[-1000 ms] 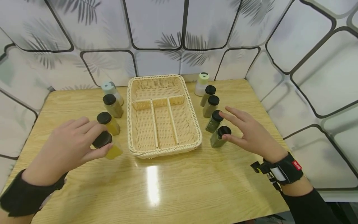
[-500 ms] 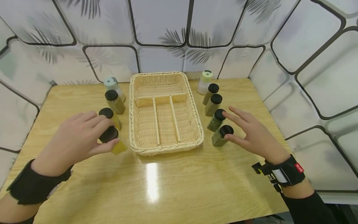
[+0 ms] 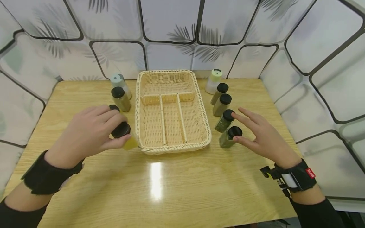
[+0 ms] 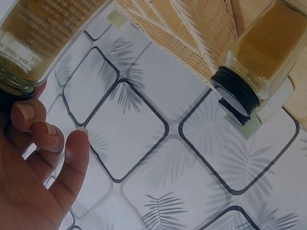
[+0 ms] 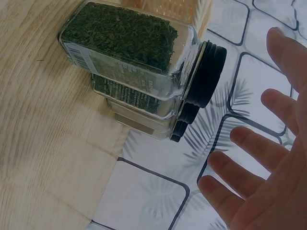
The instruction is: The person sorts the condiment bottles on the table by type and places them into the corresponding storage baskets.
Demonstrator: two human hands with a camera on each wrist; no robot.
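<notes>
The left hand (image 3: 88,134) grips one yellow-filled, black-lidded glass jar (image 3: 131,143); the right hand (image 3: 260,139) spreads wide near four black-lidded square glass jars (image 3: 226,141).

Your head view's bright and pretty even, with one harsh white glare streak (image 3: 156,182) on the table (image 3: 205,183) and just soft shadow below your left hand (image 3: 92,134). The yellow jar (image 3: 131,143) there is kind of a soft smear. Both your wrist views come out dimmer and greyer, though you still get little highlights on the glass of the green jar (image 5: 120,43) on the right one. Also, your head lens looks wide, so the wall (image 3: 328,107) seems stretched toward the edges
</notes>
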